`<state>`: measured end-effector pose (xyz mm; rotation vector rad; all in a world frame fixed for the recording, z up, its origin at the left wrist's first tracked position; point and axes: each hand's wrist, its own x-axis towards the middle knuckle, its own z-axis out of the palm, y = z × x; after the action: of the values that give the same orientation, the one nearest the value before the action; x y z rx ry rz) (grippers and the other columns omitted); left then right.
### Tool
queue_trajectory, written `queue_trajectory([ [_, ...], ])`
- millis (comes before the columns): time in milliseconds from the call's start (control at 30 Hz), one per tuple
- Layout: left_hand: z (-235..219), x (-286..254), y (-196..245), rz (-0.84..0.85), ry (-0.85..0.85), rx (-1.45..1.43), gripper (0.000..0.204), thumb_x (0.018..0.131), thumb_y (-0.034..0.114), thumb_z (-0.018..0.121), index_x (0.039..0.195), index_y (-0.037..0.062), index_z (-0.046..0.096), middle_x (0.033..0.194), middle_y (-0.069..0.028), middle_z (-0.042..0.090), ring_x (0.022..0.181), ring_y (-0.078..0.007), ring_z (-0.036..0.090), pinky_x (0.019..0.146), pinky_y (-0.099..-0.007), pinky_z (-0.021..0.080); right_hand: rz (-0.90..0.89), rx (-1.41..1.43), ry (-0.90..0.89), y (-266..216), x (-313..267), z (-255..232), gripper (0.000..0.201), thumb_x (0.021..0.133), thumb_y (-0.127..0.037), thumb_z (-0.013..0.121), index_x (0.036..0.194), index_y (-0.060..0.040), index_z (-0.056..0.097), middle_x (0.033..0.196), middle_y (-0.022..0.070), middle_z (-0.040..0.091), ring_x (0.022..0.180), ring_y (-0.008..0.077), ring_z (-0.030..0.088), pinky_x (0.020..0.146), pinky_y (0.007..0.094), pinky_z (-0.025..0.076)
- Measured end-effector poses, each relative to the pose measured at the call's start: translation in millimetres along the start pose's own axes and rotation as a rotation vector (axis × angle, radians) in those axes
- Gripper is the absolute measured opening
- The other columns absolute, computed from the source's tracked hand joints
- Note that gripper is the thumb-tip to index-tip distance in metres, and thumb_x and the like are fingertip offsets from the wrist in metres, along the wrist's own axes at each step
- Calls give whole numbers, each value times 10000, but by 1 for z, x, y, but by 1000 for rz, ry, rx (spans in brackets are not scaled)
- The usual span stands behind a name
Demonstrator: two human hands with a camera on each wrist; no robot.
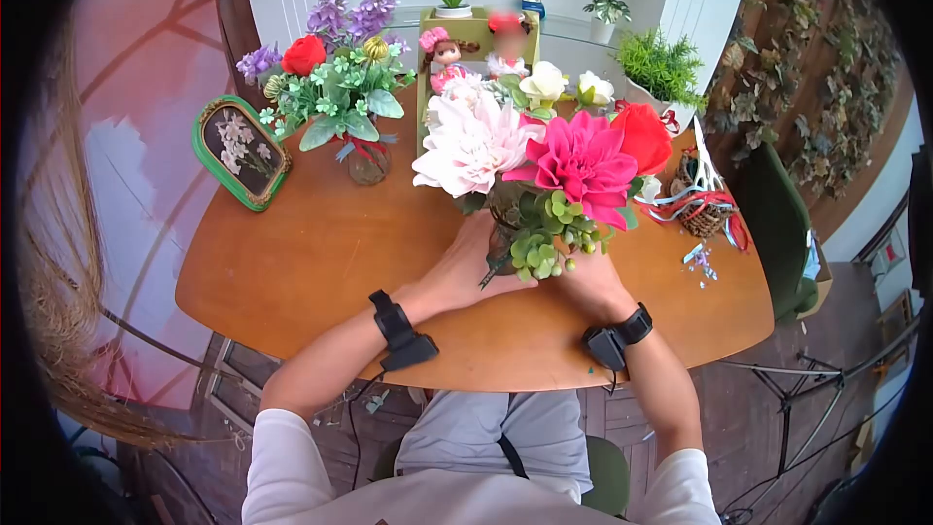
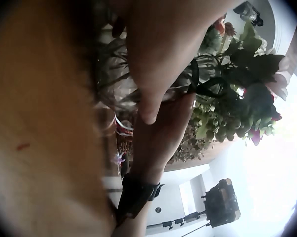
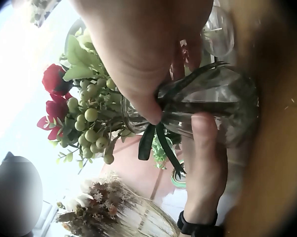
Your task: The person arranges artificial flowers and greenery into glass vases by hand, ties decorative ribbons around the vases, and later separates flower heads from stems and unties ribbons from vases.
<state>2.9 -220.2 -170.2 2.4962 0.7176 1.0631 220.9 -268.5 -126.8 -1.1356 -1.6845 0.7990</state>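
Note:
Pink, white and red flowers [image 1: 583, 165] stand in a clear glass vase [image 3: 232, 103] at the table's front. A dark green ribbon [image 3: 146, 143] is tied in a bow at its neck. My left hand [image 1: 476, 258] [image 3: 205, 158] holds the vase from the left, its thumb on the glass. From the other side my right hand [image 1: 593, 282] [image 3: 138, 49] grips it around the neck, thumb by the ribbon. The flowers hide most of the vase and many fingertips in the head view.
A second flower vase [image 1: 367, 163] and a green-framed picture [image 1: 243, 154] stand at the left. Two dolls sit on a green chair [image 1: 428, 102] at the back. At the right are a potted plant [image 1: 661, 73], a wicker basket [image 1: 702, 209] with ribbons, and small blue scraps [image 1: 702, 261].

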Motion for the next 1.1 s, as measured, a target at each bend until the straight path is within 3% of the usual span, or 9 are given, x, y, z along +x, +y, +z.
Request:
queue_trajectory([
  [133,-22,8,0,-153,-243,-536,907,829,264,830,1513,-6,299,1525,-184,411,1414,-227,384,1182,-386,313,44,112,13,10,-2,3,475,858,-102,757,1277,9,562,1205,89,653,1110,186,606,964,361,501],
  [233,-26,7,6,-230,-203,-555,885,777,297,870,1437,-30,379,1378,-167,547,1274,-236,522,1092,-377,409,-29,-40,65,18,-6,9,195,890,-122,685,1035,7,667,1026,82,707,917,173,636,825,354,523],
  [300,-19,5,-6,-278,-198,-507,862,749,335,887,1373,-38,424,1320,-173,570,1210,-241,548,1036,-379,436,-23,21,9,9,-5,8,466,846,-69,732,1270,27,563,1254,113,643,1164,206,604,1002,353,485],
  [433,-13,5,-4,-235,-65,-321,842,671,453,918,1207,-51,510,1145,-199,601,1035,-270,590,901,-384,473,169,-85,-18,-5,-8,2,342,869,-83,701,1182,27,619,1139,94,699,1064,184,655,901,332,524],
  [567,-15,2,1,-123,-39,-185,823,731,476,874,1244,-53,506,1110,-214,593,1035,-369,587,928,-424,470,-8,-167,10,-8,-7,8,290,875,-136,740,1090,22,627,989,50,693,871,162,631,809,334,525],
  [733,-3,8,-3,63,30,-44,803,765,426,854,1307,-44,493,1336,-279,524,1230,-465,494,1040,-481,416,18,-47,32,-26,-9,11,307,888,-226,712,1078,11,667,1020,80,689,904,194,617,817,353,498],
  [833,-8,9,7,20,-18,-44,817,763,381,858,1375,2,473,1369,-245,520,1262,-470,472,1075,-492,397,-158,-174,21,-19,-11,10,399,885,-288,727,1141,5,644,1117,124,660,1008,259,615,879,382,485],
  [867,-9,10,10,-52,-48,-81,812,766,383,853,1379,6,477,1380,-237,516,1266,-463,469,1076,-490,399,-26,-42,26,-28,-11,11,435,884,-281,733,1190,9,626,1168,136,651,1066,260,610,920,390,473],
  [1100,-7,10,14,-31,-21,-40,785,788,404,831,1381,10,501,1380,-224,521,1264,-436,477,1063,-482,411,-66,71,94,-21,-10,18,448,840,-145,784,1222,8,606,1147,112,672,1051,212,627,944,369,499],
])
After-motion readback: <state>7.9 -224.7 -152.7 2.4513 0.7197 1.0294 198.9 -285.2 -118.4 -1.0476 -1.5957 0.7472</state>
